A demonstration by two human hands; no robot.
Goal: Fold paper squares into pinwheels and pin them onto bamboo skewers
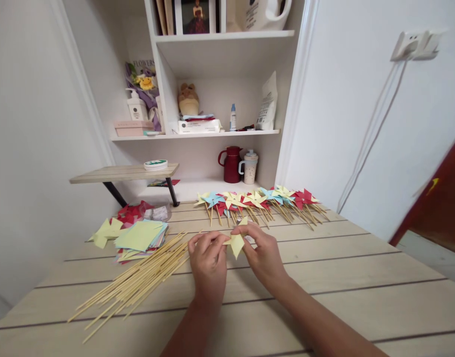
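Folding a yellow paper pinwheel (236,242) over the table (342,277), we pinch it between left hand (208,263) and right hand (262,258), fingers closed on its points; next, likely a bamboo stick (138,282) from the left pile

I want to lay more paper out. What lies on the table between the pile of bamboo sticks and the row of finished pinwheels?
In the head view, both hands, left hand and right hand, fold a yellow paper piece between the bamboo sticks and the pinwheels.
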